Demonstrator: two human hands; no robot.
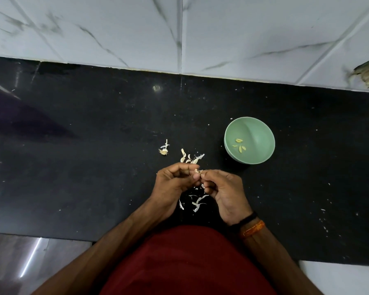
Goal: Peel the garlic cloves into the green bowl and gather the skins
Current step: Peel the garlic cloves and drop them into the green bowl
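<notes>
Peeling a garlic clove over the black counter, hands together at centre frame.

The black counter (94, 167) fills the middle band, with white marbled tiles (264, 28) across the top. Right of centre stands my green bowl (262, 154), a few small yellowish peeled cloves (240, 144) lying in its bottom. My left hand (175, 182) and right hand (224, 190) meet just below centre, fingertips of both pinching one small pale garlic clove (197, 170). Thin whitish skins (195, 202) lie scattered below my hands, more skin pieces (190, 157) just above them, and a root stub (164, 150) further left.
</notes>
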